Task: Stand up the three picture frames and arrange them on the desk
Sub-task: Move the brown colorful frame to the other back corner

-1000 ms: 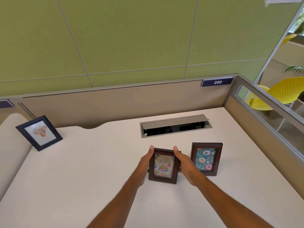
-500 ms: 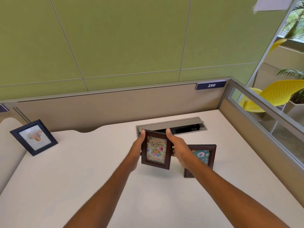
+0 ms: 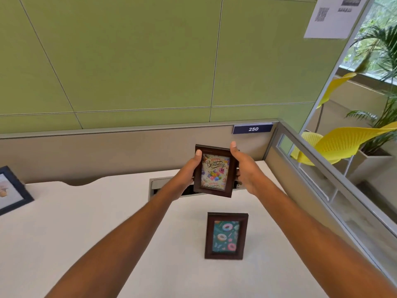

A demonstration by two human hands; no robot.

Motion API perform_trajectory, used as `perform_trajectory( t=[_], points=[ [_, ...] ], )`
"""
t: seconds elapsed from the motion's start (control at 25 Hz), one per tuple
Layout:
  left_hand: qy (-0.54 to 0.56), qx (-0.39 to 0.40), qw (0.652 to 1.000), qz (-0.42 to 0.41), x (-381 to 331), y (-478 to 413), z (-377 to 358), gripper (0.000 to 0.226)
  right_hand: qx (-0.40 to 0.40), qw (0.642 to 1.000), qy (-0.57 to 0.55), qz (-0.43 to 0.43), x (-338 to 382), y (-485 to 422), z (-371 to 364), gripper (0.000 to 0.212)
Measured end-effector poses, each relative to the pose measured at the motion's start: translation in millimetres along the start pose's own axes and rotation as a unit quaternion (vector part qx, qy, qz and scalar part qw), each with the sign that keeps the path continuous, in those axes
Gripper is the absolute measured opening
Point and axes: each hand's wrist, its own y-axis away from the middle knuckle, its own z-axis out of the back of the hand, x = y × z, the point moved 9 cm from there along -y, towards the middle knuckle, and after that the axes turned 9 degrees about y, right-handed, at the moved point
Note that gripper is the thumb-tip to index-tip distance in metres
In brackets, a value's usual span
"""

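So both hands have the birthday frame (image 3: 214,171) up in the air over the desk (image 3: 86,233), out toward 12 o'clock, above the cable hatch (image 3: 169,186); the left hand (image 3: 189,168) is pressed on its left edge with the thumb hooked over the top corner, the right hand (image 3: 242,168) is clamped on the right edge the same way; can't see the fingers behind it, so no idea if the stand leg is out.

Frame's held portrait, long axis running up and down, picture facing back at the person, top leaning a touch to the left.

If it were me I'd keep both edges pinched, check the back leg is swung open before lowering, set the bottom edge down first and let it rock back onto the leg; then let go one hand at a time.

The donut frame (image 3: 226,236) is already standing nearer in, around 6 o'clock from the held one; the blue frame (image 3: 12,190) sits way out at 9 o'clock; probably put this one somewhere between them, clear of the hatch.
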Motion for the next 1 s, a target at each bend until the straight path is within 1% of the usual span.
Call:
perform_trajectory(
  t=[0.08,0.16,0.28,0.36,0.44,0.52,0.56,0.72,0.88,1.0],
  points=[
    [-0.004,0.022,1.0,-0.005,-5.0,-21.3,-31.8,0.04,-0.009,1.0,-0.006,0.001,-3.7,-15.3,35.5,0.073],
    [-0.01,0.027,1.0,-0.002,-3.9,-43.9,-60.2,0.047,-0.017,1.0,-0.01,0.003,-10.1,-32.0,69.4,0.073],
    [-0.023,0.024,0.999,0.042,5.3,-75.3,-97.9,0.065,-0.028,0.999,-0.027,-0.003,-27.6,-61.2,120.1,0.071],
    [-0.041,0.03,0.996,0.071,11.9,-98.2,-116.7,0.085,-0.036,0.999,-0.039,-0.01,-43.3,-80.8,149.2,0.071],
    [-0.059,0.039,0.993,0.095,19.0,-122.3,-136.3,0.096,-0.05,0.997,-0.054,-0.02,-60.9,-100.3,176.0,0.074],
    [-0.069,0.043,0.99,0.117,28.0,-144.4,-151.7,0.104,-0.059,0.996,-0.063,-0.029,-77.7,-118.7,195.2,0.073],
    [-0.069,0.041,0.989,0.123,33.1,-155.4,-157.9,0.103,-0.061,0.996,-0.064,-0.031,-85.0,-127.2,202.3,0.07],
    [-0.049,0.033,0.99,0.127,52.7,-200.0,-177.1,0.09,-0.07,0.994,-0.07,-0.045,-110.1,-160.6,223.6,0.052],
    [-0.055,0.027,0.986,0.157,75.9,-236.4,-181.6,0.091,-0.085,0.99,-0.086,-0.07,-138.9,-194.9,236.7,0.053],
    [-0.029,0.015,0.98,0.196,93.6,-259.1,-180.0,0.095,-0.088,0.988,-0.09,-0.09,-158.1,-217.2,240.2,0.056]
  ],
)
